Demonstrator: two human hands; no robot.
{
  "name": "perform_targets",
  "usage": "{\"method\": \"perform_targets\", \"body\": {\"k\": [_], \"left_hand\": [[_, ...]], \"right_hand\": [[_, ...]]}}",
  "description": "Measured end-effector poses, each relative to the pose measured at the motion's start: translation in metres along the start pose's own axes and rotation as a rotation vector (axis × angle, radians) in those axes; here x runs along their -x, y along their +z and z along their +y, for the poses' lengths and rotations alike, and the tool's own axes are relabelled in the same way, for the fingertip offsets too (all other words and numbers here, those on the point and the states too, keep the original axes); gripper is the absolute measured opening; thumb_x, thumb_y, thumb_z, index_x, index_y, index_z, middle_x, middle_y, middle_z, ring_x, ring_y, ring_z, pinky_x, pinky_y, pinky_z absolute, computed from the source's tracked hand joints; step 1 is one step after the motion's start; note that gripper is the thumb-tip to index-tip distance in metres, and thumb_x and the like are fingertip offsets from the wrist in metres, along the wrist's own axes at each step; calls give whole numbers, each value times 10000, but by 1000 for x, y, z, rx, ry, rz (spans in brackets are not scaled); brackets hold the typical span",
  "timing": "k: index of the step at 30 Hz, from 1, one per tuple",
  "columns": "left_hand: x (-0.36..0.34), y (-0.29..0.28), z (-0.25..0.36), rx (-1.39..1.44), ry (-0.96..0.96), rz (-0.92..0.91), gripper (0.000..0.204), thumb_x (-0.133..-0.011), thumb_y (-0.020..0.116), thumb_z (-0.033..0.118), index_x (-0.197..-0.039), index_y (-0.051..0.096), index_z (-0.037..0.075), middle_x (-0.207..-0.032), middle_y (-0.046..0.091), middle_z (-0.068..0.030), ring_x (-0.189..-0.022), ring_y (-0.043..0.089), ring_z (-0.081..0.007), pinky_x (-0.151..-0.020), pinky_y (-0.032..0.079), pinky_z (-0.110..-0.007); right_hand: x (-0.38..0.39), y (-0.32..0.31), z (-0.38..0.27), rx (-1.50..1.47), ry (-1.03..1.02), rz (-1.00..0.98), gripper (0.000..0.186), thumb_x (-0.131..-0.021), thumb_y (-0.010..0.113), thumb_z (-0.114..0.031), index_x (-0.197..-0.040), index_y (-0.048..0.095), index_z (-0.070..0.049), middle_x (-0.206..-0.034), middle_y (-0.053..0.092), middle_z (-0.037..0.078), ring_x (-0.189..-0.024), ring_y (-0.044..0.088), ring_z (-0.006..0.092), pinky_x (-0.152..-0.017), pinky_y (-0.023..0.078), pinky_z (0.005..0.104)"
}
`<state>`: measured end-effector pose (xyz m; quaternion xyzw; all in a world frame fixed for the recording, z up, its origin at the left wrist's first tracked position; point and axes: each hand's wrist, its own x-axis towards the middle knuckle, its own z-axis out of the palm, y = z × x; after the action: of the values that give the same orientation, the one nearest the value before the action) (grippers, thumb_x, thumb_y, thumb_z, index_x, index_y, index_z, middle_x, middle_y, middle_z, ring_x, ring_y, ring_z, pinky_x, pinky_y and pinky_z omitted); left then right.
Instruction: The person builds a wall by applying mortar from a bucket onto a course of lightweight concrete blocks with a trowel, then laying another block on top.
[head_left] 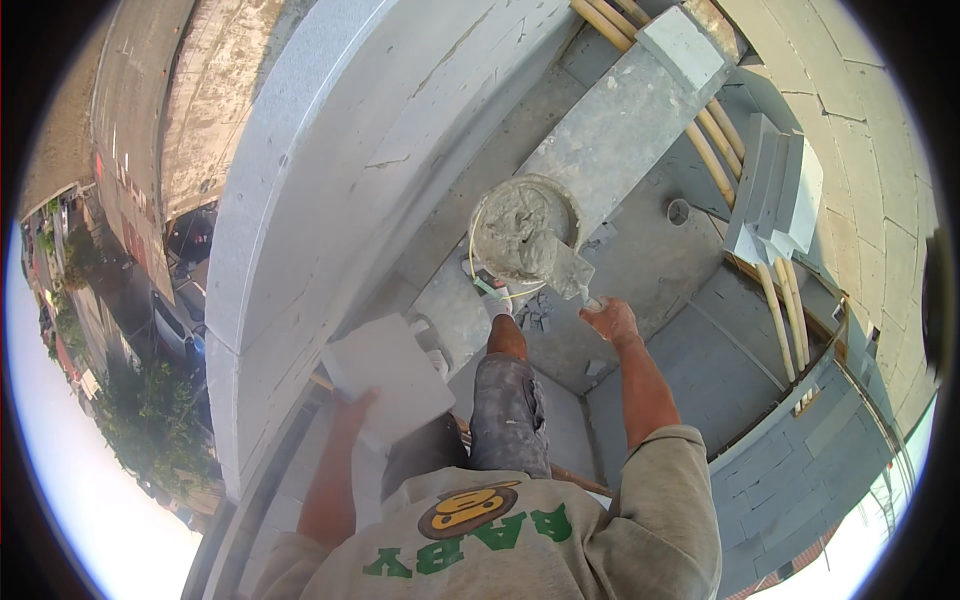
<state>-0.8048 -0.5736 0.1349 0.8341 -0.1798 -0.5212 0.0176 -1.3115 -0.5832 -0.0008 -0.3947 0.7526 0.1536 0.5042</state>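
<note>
My left hand (356, 404) grips a pale grey building block (388, 372) by its near left edge, beside my left leg. Some of its fingers are hidden by the block. My right hand (611, 318) is closed around the handle of a mortar trowel (570, 268). The trowel's broad, mortar-smeared blade lies over the near right rim of a round bucket. Thick grey mortar (522, 222) fills the bucket (476, 247), which has a thin, pale handle hanging at its near side.
A grey plank (625, 130) runs beyond the bucket, with a block (684, 50) on its far end. Stacked blocks (770, 195) stand right, near tan poles (714, 150). A small round container (678, 211) sits on the floor. A block wall (400, 120) borders a drop at left.
</note>
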Motion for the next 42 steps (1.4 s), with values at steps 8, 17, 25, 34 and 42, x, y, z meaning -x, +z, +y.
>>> {"method": "perform_targets", "body": {"k": [8, 17, 25, 34, 42], "left_hand": [[24, -5, 14, -54, 4, 7, 883, -671, 796, 288, -1327, 341, -90, -1201, 543, -213, -1080, 565, -294, -900, 465, -380], [64, -26, -1, 37, -111, 128, 931, -642, 827, 371, -1289, 369, -117, -1205, 549, -254, -1080, 585, -326, -865, 495, -398], [78, -25, -96, 484, -220, 310, 941, -620, 828, 402, -1266, 399, -130, -1197, 556, -256, -1073, 592, -343, -880, 493, -406], [119, -44, -203, 1162, -299, 523, 821, -640, 819, 360, -1217, 492, -125, -1144, 603, -218, -1030, 616, -314, -869, 495, -395], [161, -66, -317, 1753, -532, 784, 719, -684, 794, 295, -1233, 522, -81, -1131, 615, -185, -1005, 616, -296, -839, 502, -387]], "right_hand": [[32, -11, -11, -525, 202, -125, 323, -774, 692, -313, -952, 655, -45, -587, 561, 61, -460, 534, 146, -435, 458, 300], [112, -56, -42, -591, 43, -127, 263, -771, 668, -244, -855, 621, 0, -570, 529, 61, -423, 501, 129, -385, 426, 282], [204, -119, -141, -448, -343, -283, 256, -772, 661, -226, -851, 579, 3, -598, 541, 54, -476, 535, 134, -401, 454, 274], [281, -77, -345, -175, -743, -595, 240, -792, 655, -217, -839, 569, 2, -607, 566, 70, -492, 552, 152, -477, 472, 285], [361, 55, -472, -1, -844, -813, 273, -798, 617, -277, -877, 542, -26, -618, 550, 90, -473, 541, 183, -446, 452, 289]]}}
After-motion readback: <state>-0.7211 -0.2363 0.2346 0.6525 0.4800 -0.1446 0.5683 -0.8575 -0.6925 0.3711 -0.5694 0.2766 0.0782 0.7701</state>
